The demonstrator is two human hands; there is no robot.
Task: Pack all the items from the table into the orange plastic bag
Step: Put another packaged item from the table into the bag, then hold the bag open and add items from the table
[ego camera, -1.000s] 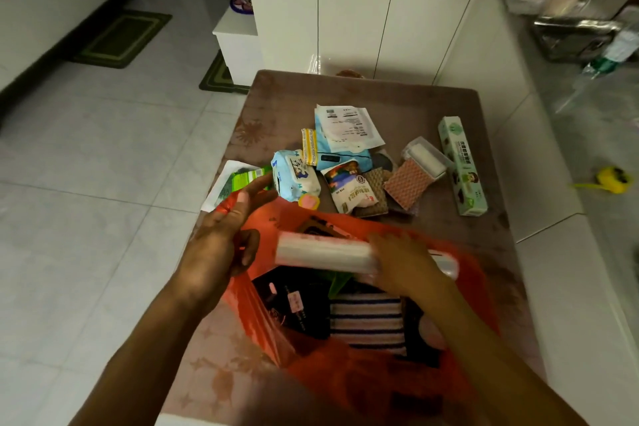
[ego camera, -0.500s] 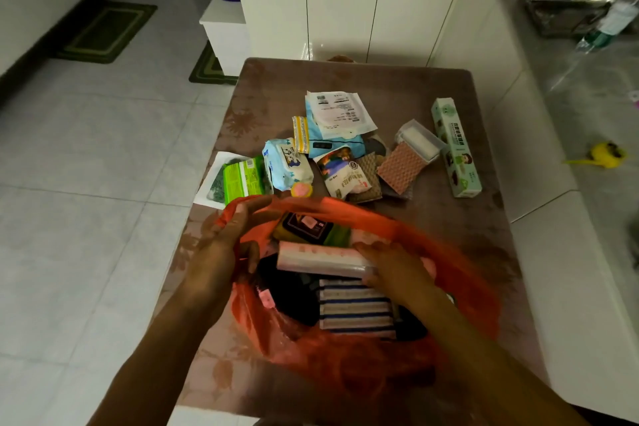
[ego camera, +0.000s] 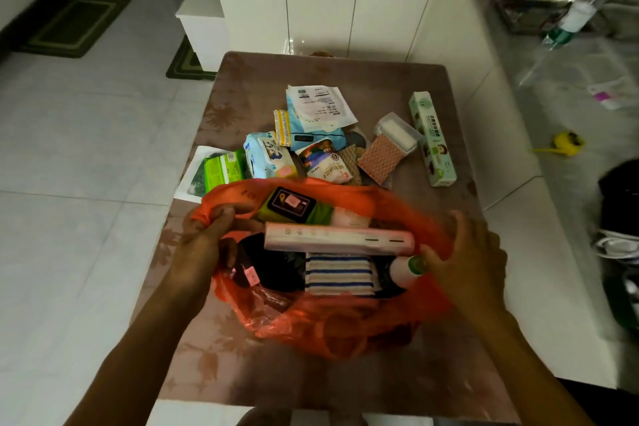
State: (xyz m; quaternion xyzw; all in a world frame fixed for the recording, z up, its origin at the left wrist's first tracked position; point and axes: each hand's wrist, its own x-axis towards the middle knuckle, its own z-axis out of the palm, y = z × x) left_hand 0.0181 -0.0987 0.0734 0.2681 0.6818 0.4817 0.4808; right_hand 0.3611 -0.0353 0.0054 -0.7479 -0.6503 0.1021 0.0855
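While the orange bag (ego camera: 345,328) stands open on the near part of the table (ego camera: 332,73), its left rim is gripped by the left hand (ego camera: 204,245). The right rim is touched by the right hand (ego camera: 463,263), fingers spread and relaxed. A pink box (ego camera: 339,242) is laid across the bag's mouth; packets (ego camera: 321,135) are left behind it.

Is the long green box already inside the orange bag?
No, the green box lies on the table beyond the bag, off to the right of the other loose packets.
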